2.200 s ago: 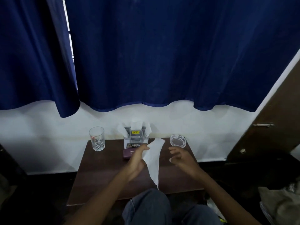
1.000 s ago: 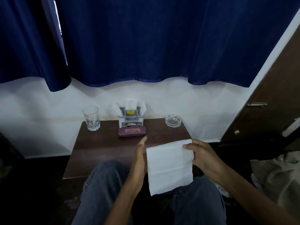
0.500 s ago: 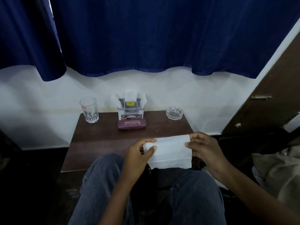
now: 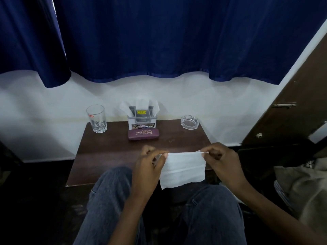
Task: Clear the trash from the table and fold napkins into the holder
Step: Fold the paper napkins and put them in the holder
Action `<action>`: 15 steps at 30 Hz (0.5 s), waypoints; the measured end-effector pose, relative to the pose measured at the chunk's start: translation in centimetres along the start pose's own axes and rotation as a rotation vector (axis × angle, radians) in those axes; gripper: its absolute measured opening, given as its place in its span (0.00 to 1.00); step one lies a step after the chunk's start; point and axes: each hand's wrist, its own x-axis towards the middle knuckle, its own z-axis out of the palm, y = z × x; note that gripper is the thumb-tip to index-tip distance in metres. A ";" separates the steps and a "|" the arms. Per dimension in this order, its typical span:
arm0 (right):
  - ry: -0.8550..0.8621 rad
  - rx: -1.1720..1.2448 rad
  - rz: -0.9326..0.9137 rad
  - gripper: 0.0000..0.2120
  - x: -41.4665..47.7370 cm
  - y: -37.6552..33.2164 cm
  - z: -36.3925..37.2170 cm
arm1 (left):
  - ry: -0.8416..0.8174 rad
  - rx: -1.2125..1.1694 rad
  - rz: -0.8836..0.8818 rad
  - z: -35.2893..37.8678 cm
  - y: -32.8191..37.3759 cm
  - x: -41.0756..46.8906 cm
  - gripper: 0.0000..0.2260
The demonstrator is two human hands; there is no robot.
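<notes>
A white paper napkin, folded over once, hangs above my knees at the near edge of the dark wooden table. My left hand pinches its top left corner. My right hand pinches the top right corner, and the top edge is stretched between them. The napkin holder stands at the back middle of the table against the wall, with several white napkins fanned out of it.
A maroon spectacle case lies just in front of the holder. A drinking glass stands at the back left and a glass ashtray at the back right. A blue curtain hangs above; a brown door is on the right.
The napkin went from hanging open in front of me to being folded in half. Both hands now pinch its top corners and hold it taut.
</notes>
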 end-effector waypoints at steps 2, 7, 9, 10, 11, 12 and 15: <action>-0.016 0.017 -0.012 0.11 0.0 -0.4 -0.1 | 0.052 0.056 0.025 -0.2 0.5 0.0 0.11; -0.154 0.269 0.115 0.11 0.3 -1.4 -0.5 | -0.091 -0.154 -0.003 -1.0 1.6 0.1 0.05; -0.191 0.294 0.119 0.08 0.4 -1.5 -0.8 | -0.144 -0.171 -0.024 -1.2 1.7 0.0 0.09; -0.201 0.300 0.127 0.06 0.4 -1.6 -0.8 | -0.153 -0.177 -0.024 -1.2 1.9 -0.1 0.09; -0.205 0.310 0.140 0.04 0.3 -1.8 -0.9 | -0.155 -0.186 -0.028 -1.2 1.9 -0.1 0.08; -0.205 0.321 0.152 0.03 0.3 -1.7 -0.9 | -0.156 -0.206 -0.036 -1.2 2.0 -0.1 0.08; -0.191 0.347 0.175 0.05 0.2 -1.8 -0.9 | -0.136 -0.395 -0.183 -1.1 2.2 0.0 0.08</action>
